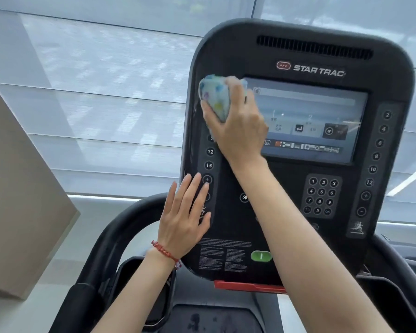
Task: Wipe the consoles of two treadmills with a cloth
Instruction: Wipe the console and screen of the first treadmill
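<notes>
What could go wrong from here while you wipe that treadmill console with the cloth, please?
The right hand presses the cloth at the left edge of the lit touchscreen, so a swipe might trigger a menu item. The left hand lies flat on the console, fingertips by the plus button, which might get pressed. The green start button sits below.

Matt black plastic treadmill console (286, 224), glossy glass screen (322, 111)
A soft pale spotted cloth (215, 97) is seen bunched
</notes>
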{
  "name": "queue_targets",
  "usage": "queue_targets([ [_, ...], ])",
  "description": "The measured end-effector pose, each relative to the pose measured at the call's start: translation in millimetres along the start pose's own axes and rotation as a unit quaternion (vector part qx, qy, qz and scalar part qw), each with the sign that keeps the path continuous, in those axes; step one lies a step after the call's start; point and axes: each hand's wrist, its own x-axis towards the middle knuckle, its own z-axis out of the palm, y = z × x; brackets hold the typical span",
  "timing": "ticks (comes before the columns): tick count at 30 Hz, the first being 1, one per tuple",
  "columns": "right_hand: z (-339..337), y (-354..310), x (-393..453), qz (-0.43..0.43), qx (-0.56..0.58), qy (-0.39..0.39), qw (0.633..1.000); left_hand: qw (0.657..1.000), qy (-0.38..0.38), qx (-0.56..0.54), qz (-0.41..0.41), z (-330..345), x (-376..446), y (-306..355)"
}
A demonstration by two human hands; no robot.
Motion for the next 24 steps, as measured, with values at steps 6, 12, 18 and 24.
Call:
queue_targets([
  [6, -1.3, -15.4, -37.3, -0.024, -0.026, -0.023, 0.999, 1.000, -0.011, 0.006, -0.002, -4.5, -19.2, -0.1],
  [12, 2.5, -16.3, 12.5, 0.015, -0.020, 0.025, 0.999, 0.999, -0.032, 0.010, -0.015, -6.9, -24.9, 2.0],
  [18, -7.7, -5.3, -46.0, 0.023, -0.042, 0.007, 0.999, 0.999, -0.044, 0.000, -0.026, -6.1, -24.4, 6.4],
  [24, -32.3, -2.1, -115.1, 0.014, -0.061, -0.034, 0.997, 0.998, -0.044, -0.022, -0.031, -7.2, -22.6, 7.9],
])
